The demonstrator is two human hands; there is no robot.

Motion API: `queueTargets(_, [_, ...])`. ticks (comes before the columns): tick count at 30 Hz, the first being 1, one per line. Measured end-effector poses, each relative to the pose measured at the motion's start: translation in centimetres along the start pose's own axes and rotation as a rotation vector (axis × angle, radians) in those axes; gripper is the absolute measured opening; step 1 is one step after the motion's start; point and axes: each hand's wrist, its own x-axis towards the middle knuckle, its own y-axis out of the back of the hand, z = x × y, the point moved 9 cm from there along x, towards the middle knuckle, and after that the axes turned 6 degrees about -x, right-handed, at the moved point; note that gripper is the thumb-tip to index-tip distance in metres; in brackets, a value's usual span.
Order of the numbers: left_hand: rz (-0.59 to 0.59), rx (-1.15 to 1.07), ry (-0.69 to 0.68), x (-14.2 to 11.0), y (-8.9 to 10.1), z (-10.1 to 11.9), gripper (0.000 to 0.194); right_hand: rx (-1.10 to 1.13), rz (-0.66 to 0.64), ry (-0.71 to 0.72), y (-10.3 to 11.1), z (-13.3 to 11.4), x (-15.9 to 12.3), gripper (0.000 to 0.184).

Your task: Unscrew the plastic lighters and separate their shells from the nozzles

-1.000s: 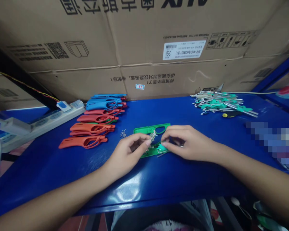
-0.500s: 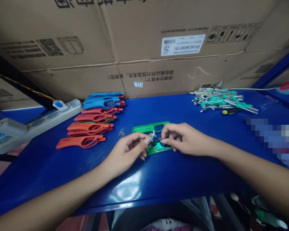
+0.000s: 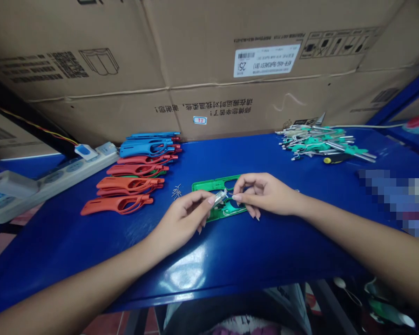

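My left hand [image 3: 183, 215] pinches a small clear, silvery lighter fuel tank [image 3: 219, 198] with a whitish tip pointing right. My right hand [image 3: 267, 193] is closed, thumb and forefinger together just right of that tip. Whatever lies between those fingertips is too small to make out. Below and behind both hands are two green lighter casing halves. The back half [image 3: 209, 185] lies behind the fingers. In the front half [image 3: 216, 216] sits a teal insert [image 3: 232, 207] with a thin white wire, partly covered by the hands.
Red, orange and blue lighter casings [image 3: 117, 204] lie in a row at left, with small screws [image 3: 176, 191] beside them. A power strip [image 3: 66, 179] runs along the left edge. Teal-and-metal lighter inserts [image 3: 328, 142] are heaped back right near a yellow-ended tool [image 3: 327, 160]. Cardboard [image 3: 202, 60] stands behind.
My right hand has risen slightly from the front casing half, bringing its fingertips beside the fuel tank's tip. My left hand keeps hold of the tank, nearly in place.
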Motion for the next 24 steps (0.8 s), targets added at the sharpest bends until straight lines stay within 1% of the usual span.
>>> queueTargets(5, [-0.017, 0.022, -0.006, -0.02, -0.19, 0.05, 0.039, -0.043, 0.002, 0.041, 0.07, -0.26, 0.05, 0.029])
queueTargets(13, [-0.041, 0.039, -0.004, 0.0, -0.26, -0.07, 0.038, -0.085, -0.008, 0.072, 0.12, 0.03, 0.01, 0.029])
queueTargets(17, [-0.044, 0.039, -0.003, 0.01, -0.24, -0.01, 0.038, -0.095, -0.015, 0.067, 0.11, -0.01, 0.03, 0.028])
queueTargets(24, [-0.036, 0.017, 0.01, 0.01, -0.25, 0.04, 0.039, -0.117, 0.013, 0.075, 0.24, -0.44, -0.03, 0.03])
